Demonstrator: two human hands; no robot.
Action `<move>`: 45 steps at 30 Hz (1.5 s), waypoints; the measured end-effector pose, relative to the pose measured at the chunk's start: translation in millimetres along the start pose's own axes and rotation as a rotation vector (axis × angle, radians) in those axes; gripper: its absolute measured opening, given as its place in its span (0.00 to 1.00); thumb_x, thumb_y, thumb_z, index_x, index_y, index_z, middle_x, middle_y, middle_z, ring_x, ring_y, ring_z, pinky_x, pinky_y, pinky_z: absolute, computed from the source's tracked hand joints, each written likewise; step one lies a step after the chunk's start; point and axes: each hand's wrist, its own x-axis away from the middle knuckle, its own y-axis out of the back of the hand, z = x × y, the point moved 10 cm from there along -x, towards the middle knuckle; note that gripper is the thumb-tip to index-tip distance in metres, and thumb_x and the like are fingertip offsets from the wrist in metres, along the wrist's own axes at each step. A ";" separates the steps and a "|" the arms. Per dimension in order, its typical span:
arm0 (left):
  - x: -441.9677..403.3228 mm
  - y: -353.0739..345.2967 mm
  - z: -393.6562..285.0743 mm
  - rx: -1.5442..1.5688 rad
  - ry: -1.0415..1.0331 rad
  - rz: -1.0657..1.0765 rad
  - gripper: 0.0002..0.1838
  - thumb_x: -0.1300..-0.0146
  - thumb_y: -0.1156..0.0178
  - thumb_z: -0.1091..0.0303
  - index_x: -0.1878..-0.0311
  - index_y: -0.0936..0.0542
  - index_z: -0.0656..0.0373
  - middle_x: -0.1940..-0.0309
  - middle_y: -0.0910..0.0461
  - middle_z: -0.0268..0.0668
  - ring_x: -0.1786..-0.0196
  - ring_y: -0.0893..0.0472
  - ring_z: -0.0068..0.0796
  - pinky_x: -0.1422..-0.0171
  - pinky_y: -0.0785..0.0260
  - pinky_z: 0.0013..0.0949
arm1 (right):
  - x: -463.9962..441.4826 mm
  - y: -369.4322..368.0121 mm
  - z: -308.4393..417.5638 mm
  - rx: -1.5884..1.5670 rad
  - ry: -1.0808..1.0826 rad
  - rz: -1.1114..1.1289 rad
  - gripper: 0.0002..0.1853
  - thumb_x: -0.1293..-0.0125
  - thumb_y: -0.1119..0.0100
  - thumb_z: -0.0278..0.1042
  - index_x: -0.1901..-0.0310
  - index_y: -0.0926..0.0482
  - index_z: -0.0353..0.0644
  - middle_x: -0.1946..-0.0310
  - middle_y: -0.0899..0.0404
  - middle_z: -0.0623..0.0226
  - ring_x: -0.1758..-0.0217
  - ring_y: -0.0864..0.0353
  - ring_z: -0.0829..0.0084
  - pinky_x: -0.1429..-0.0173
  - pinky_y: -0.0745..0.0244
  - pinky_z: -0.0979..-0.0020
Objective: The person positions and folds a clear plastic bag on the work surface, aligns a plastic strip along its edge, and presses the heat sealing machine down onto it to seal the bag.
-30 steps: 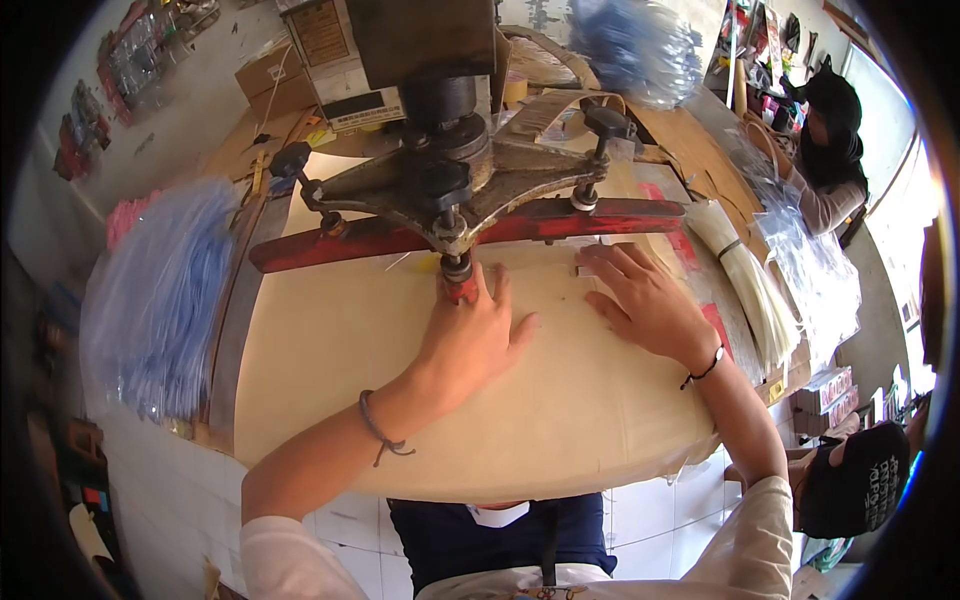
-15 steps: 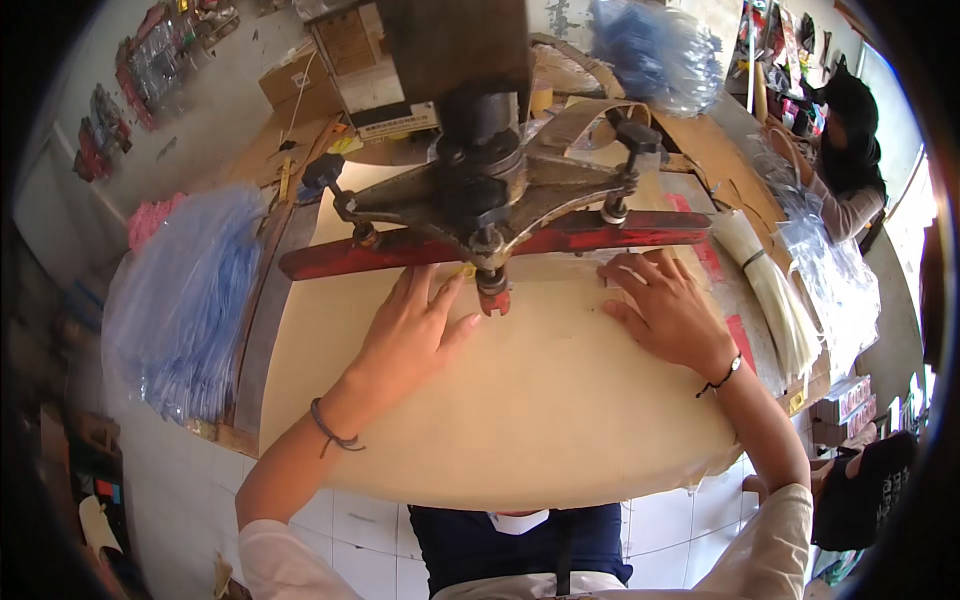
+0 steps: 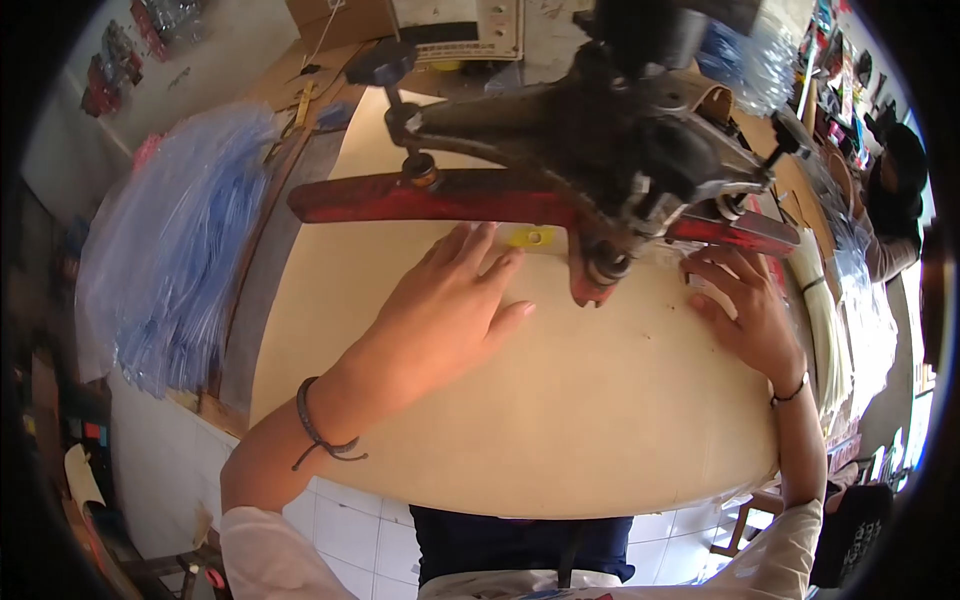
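Observation:
My left hand (image 3: 437, 300) lies flat with fingers spread on a tan sheet (image 3: 520, 420), its fingertips at the front edge of a red bar (image 3: 470, 197). Just right of those fingertips is a small yellow piece (image 3: 530, 238) with a round mark, beside clear plastic film. On the right side my right hand (image 3: 745, 310) rests with fingers bent and apart, its fingertips by the bar and some clear film. The bar hangs under a dark metal press head (image 3: 640, 130). Whether the bar touches the sheet, I cannot tell.
Stacked bluish plastic bags (image 3: 190, 250) lie at the left edge of the table. To the right are a bundle of pale strips (image 3: 822, 320) and more clear plastic (image 3: 868, 330). Another person (image 3: 893, 200) is at the far right. Cardboard (image 3: 345, 22) stands behind.
My view has shifted, so the press head looks larger and further right. Both hands stay near the bar, and more of the yellow piece shows beside my left hand.

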 end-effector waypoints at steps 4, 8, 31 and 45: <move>0.0 5.3 5.4 0.143 0.026 -0.011 0.27 0.26 0.40 0.55 0.32 0.24 0.61 0.31 0.33 0.57 0.29 0.29 0.57 0.24 0.33 0.50 | 0.7 -6.6 -6.4 -0.009 -0.005 0.081 0.22 0.36 0.33 0.32 0.40 0.17 0.41 0.40 0.21 0.59 0.33 0.26 0.55 0.27 0.36 0.55; 5.3 6.8 4.6 0.056 0.004 -0.049 0.27 0.27 0.39 0.55 0.32 0.24 0.61 0.33 0.32 0.58 0.30 0.28 0.57 0.26 0.32 0.49 | 1.1 -8.8 -8.2 -0.018 -0.032 0.083 0.22 0.36 0.32 0.33 0.40 0.17 0.43 0.40 0.22 0.60 0.32 0.28 0.52 0.26 0.37 0.51; 11.4 2.5 -1.5 0.024 0.023 -0.037 0.27 0.25 0.42 0.57 0.29 0.28 0.61 0.34 0.34 0.63 0.32 0.27 0.61 0.32 0.26 0.50 | 2.8 -11.7 -6.9 0.010 -0.030 0.151 0.24 0.33 0.37 0.33 0.36 0.20 0.41 0.36 0.24 0.59 0.30 0.32 0.50 0.23 0.41 0.49; 6.7 4.0 -2.3 0.042 0.033 -0.036 0.27 0.27 0.40 0.59 0.29 0.28 0.60 0.37 0.31 0.61 0.38 0.23 0.58 0.37 0.23 0.48 | 9.1 -12.4 -8.3 -0.003 -0.075 0.182 0.28 0.34 0.38 0.32 0.32 0.23 0.36 0.35 0.25 0.53 0.27 0.33 0.49 0.22 0.42 0.51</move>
